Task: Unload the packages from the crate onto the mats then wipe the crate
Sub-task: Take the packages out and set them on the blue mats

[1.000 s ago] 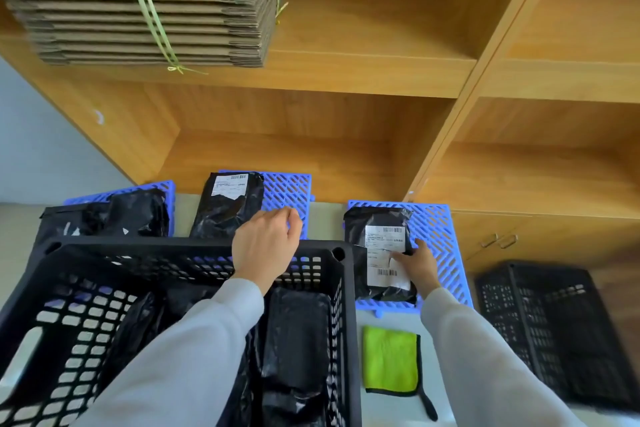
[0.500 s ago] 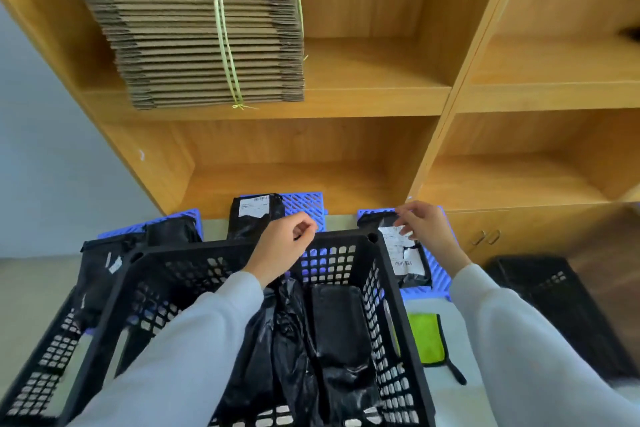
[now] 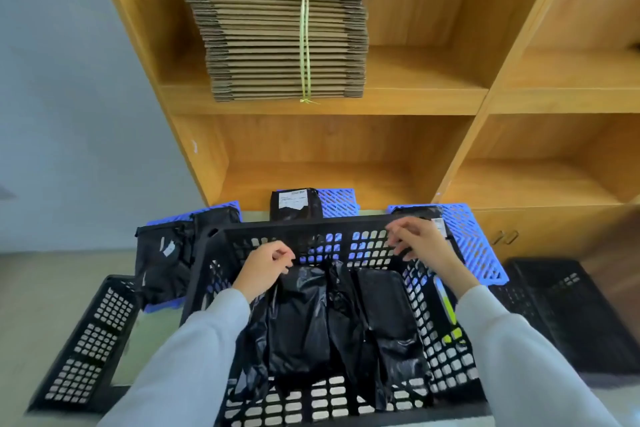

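The black perforated crate [image 3: 311,224] stands in front of me with two black bagged packages [image 3: 301,322] [image 3: 384,308] inside. My left hand [image 3: 265,269] hovers in the crate with loosely curled fingers at the top edge of the left package, gripping nothing. My right hand [image 3: 422,246] hangs over the crate's far right corner, fingers relaxed and empty. Behind the crate lie three blue mats [image 3: 221,206] [image 3: 339,201] [image 3: 474,246]. A black package rests on each: left [image 3: 162,260], middle [image 3: 294,206], and right [image 3: 420,210], mostly hidden by the rim.
A green cloth [image 3: 448,308] shows through the crate's right wall. Another black crate [image 3: 561,305] sits on the floor at the right, and a black perforated panel [image 3: 86,340] at the left. Wooden shelves rise behind, holding a tied cardboard stack [image 3: 284,42].
My right hand let go of the labelled package on the right mat and drew back over the crate. My left hand dropped from the far rim into the crate. The view tilted upward.
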A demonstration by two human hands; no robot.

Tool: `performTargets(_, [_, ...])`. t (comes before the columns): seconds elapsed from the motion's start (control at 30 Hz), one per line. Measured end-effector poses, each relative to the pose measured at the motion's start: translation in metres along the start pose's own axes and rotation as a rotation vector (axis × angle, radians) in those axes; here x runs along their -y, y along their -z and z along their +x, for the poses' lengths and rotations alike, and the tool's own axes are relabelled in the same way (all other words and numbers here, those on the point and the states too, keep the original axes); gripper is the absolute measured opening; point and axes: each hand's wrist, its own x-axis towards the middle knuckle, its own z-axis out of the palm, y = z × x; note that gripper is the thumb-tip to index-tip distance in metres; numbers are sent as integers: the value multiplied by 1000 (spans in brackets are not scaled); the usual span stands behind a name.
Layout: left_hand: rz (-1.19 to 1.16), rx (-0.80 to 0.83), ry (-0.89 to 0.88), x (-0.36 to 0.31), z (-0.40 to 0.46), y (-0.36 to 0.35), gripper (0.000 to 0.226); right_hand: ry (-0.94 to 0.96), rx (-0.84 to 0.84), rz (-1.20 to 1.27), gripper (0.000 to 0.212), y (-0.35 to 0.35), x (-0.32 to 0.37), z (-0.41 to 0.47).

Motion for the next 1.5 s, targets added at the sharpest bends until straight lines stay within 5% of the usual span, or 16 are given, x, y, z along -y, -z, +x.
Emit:
performTargets(0.27, [-113,38,218,51,-18,-4,18,-153,38,65,16,-60,-35,-14])
performTargets(0.47, [-90,112,327,65,-17,-31,14,-385,258,36,18,-107,-57,-20])
performTargets(0.67, [-32,107,403,61,-13,-56,37,-509,454,-22,21,-140,-74,-22])
performTargets(1.0, [-64,169,537,66,-1,-70,55,-700,400,172,18,-178,-76,-12])
performTargets(1.3, [-128,236,579,63,4,-61,94,-707,385,187,8,-187,-79,-6])
performTargets(1.5, [-143,285,577,58,-2,-47,101,-762,389,265,23,-170,-72,-18])
